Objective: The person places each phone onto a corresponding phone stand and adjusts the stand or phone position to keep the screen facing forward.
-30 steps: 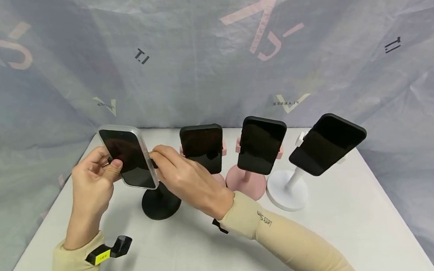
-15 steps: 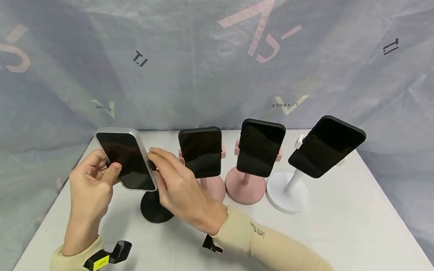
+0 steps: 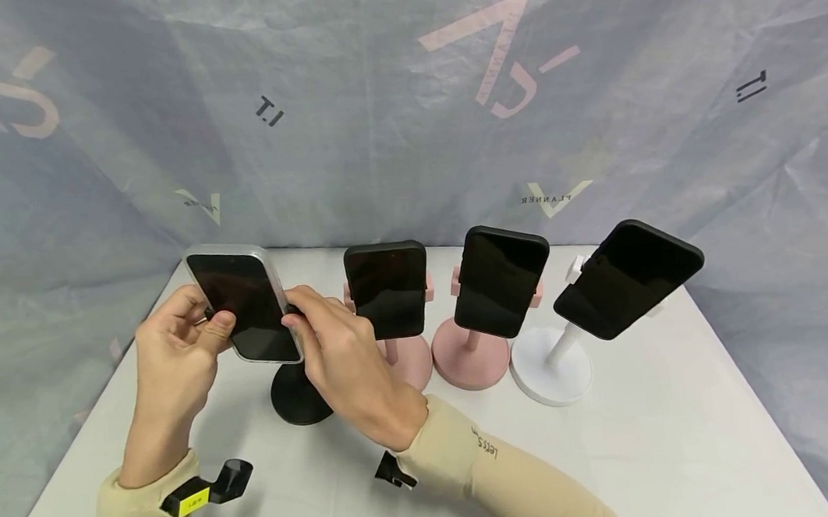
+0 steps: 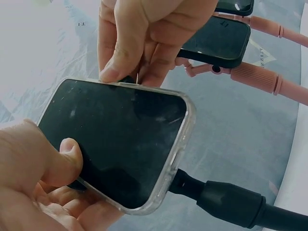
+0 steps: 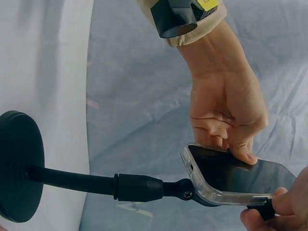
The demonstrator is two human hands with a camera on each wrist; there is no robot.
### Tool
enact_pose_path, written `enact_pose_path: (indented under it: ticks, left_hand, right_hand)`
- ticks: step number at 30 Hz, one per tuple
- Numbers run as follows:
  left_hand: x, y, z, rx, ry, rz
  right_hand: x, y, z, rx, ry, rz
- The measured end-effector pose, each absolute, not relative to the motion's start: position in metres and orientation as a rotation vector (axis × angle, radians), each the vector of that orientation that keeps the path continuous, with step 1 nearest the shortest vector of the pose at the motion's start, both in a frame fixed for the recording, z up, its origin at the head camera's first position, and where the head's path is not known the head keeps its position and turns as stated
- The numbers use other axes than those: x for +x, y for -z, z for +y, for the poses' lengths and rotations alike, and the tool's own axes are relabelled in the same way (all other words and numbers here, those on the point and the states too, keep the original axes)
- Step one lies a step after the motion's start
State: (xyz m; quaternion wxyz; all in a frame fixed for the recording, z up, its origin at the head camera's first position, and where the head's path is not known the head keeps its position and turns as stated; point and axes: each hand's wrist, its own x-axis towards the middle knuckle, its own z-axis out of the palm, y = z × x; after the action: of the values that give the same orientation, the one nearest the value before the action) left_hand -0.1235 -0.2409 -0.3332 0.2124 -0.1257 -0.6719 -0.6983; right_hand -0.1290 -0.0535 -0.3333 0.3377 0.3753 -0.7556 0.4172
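Note:
A phone in a clear case (image 3: 248, 310) sits tilted on a black phone stand (image 3: 298, 397), its dark screen facing me. My left hand (image 3: 176, 357) grips the phone's left edge, thumb on the screen and fingers behind. A bit of black clamp shows beside that thumb in the left wrist view. On the opposite edge, my right hand (image 3: 352, 363) pinches the stand's black clamp (image 5: 263, 210) between thumb and fingers. The stand's black neck (image 4: 231, 202) runs from behind the phone. Most of the clamp behind the phone is hidden.
To the right stand two pink stands (image 3: 470, 357) holding black phones (image 3: 501, 281) and a white stand (image 3: 552, 368) holding another black phone (image 3: 627, 278). They are on a white table (image 3: 648, 434) with a grey printed cloth (image 3: 379, 135) behind it.
My right hand has shifted its fingers at the phone's right edge, and its thumb now shows there. The right forearm has moved down and left. The left hand keeps its grip.

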Motion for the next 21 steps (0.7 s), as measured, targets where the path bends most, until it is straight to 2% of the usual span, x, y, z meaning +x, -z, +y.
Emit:
enact_pose_path:
  ticks: [6, 14, 21]
  left_hand:
    - [-0.124, 0.331, -0.241, -0.337, 1.957, -1.881]
    - [-0.119, 0.329, -0.236, -0.178, 2.005, -1.823]
    - [-0.114, 0.332, -0.235, -0.175, 1.963, -1.849]
  right_hand:
    - [-0.131, 0.333, -0.055, 0.935, -1.041, -1.969]
    - [-0.131, 0.337, -0.059, 0.896, -1.065, -2.011]
    - [-0.133, 0.34, -0.059, 0.877, -1.031, -2.025]
